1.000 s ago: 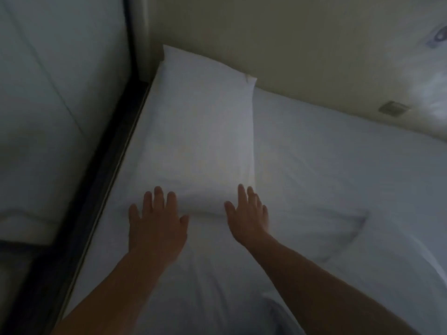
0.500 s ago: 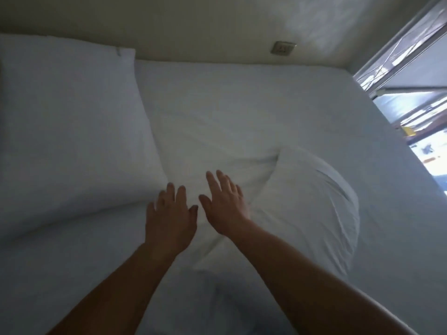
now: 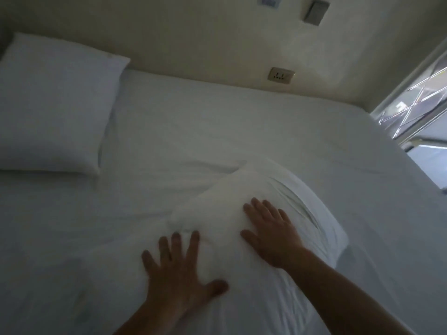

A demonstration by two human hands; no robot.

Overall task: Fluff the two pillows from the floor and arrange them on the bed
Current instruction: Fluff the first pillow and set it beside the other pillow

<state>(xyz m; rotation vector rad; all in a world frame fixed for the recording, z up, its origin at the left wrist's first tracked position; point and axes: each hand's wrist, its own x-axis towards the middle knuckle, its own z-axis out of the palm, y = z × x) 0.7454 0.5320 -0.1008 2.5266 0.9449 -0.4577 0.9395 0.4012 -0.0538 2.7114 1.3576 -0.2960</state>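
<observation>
One white pillow (image 3: 55, 105) lies flat at the head of the bed (image 3: 217, 131) on the left, against the wall. A second white pillow (image 3: 278, 187), rumpled and creased, lies askew in the middle of the white sheet. My right hand (image 3: 271, 230) rests flat on top of this second pillow with fingers spread. My left hand (image 3: 179, 269) lies open with fingers apart at the pillow's near left edge, partly on the sheet. Neither hand grips anything.
A cream wall runs behind the bed with a power socket (image 3: 281, 75) and a switch plate (image 3: 316, 11). A window with a metal grille (image 3: 416, 93) stands at the right beside the bed's right edge.
My view swung right from the left pillow to the middle one. Both hands left the first pillow's near edge and moved onto the rumpled second pillow.
</observation>
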